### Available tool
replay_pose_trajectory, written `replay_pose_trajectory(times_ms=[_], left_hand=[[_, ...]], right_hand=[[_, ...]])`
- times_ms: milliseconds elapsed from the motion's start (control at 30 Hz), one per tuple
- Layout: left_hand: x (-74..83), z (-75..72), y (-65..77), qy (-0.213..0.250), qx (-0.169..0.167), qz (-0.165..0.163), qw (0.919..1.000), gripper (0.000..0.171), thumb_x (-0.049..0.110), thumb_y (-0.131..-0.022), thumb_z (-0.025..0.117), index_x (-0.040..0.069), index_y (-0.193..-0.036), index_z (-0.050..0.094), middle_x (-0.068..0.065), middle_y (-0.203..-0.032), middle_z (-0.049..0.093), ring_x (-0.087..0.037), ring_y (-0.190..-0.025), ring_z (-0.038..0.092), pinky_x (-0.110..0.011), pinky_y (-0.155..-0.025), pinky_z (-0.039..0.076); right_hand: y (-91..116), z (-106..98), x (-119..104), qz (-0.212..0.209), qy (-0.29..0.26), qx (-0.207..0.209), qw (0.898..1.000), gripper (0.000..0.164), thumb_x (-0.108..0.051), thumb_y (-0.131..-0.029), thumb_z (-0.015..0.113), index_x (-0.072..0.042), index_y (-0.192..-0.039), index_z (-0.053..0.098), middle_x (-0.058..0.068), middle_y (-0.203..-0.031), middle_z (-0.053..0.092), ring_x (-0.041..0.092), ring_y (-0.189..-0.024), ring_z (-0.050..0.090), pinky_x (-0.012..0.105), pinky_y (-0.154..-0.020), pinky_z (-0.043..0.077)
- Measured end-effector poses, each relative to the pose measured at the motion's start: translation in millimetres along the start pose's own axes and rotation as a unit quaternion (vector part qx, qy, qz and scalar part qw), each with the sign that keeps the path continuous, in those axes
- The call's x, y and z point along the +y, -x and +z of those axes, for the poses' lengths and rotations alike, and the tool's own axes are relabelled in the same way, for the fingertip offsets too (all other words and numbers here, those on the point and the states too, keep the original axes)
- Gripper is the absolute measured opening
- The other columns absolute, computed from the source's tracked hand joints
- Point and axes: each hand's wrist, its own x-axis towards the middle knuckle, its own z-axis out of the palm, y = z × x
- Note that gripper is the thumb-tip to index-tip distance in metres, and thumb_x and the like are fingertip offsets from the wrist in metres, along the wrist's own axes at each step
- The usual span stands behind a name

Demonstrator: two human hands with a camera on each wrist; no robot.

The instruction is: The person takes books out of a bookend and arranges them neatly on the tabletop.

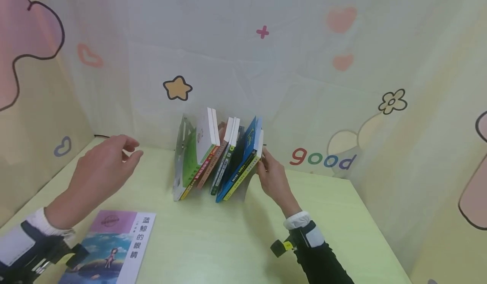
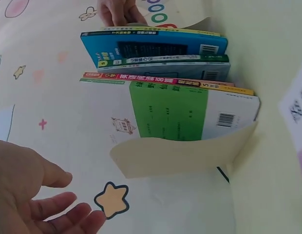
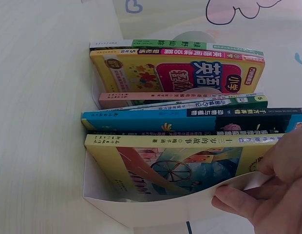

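Note:
A row of books stands in a white book rack against the back wall, leaning to the right. My right hand [image 1: 274, 182] pinches the upper edge of the rack's right end panel [image 3: 165, 214], beside a yellow-spined book [image 3: 117, 161]. Next to that one is a blue book [image 2: 107, 46]. Toward the other side come thinner books, then a green-and-white book [image 2: 168, 114] close to the left end panel [image 2: 185, 158]. Raised left of the rack, my left hand [image 1: 100, 163] holds nothing, its fingers loosely bent and apart from the books.
Below my left hand, a book with a pink and blue cover [image 1: 110, 250] lies flat on the pale yellow table [image 1: 205, 241]. A printed curtain [image 1: 228, 55] hangs behind the rack and along the sides.

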Motion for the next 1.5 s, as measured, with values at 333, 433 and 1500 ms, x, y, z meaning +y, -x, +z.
replay_pose_trajectory(times_ms=[333, 433, 1500], left_hand=[[18.7, 32.1, -49.6, 0.076, -0.097, -0.010, 0.9924, 0.056, 0.028, -0.107, 0.057, -0.005, -0.150, 0.045, -0.028, -0.145, 0.052, -0.045, -0.127, 0.056, -0.062, -0.098, 0.049], [22.7, 42.5, -60.1, 0.090, -0.118, -0.024, 0.9886, 0.062, 0.031, -0.108, 0.056, -0.004, -0.155, 0.038, -0.029, -0.151, 0.046, -0.046, -0.132, 0.052, -0.062, -0.101, 0.049], [3.7, 86.6, -83.9, 0.312, -0.173, -0.119, 0.9266, 0.072, 0.048, -0.110, 0.043, -0.001, -0.160, 0.028, -0.030, -0.159, 0.036, -0.050, -0.134, 0.050, -0.053, -0.093, 0.056]], right_hand=[[2, 1, 1, 0.013, 0.000, 0.001, 1.000, 0.057, -0.017, -0.109, 0.053, -0.013, -0.162, 0.034, 0.017, -0.146, 0.058, 0.037, -0.118, 0.066, 0.046, -0.093, 0.058], [3, 1, 1, 0.018, 0.006, 0.002, 1.000, 0.056, -0.018, -0.110, 0.053, -0.014, -0.163, 0.034, 0.016, -0.145, 0.059, 0.034, -0.116, 0.067, 0.045, -0.092, 0.058], [2, 0, 3, -0.017, -0.001, 0.014, 1.000, 0.056, -0.014, -0.109, 0.052, -0.012, -0.162, 0.034, 0.016, -0.144, 0.060, 0.032, -0.115, 0.068, 0.044, -0.091, 0.059]])
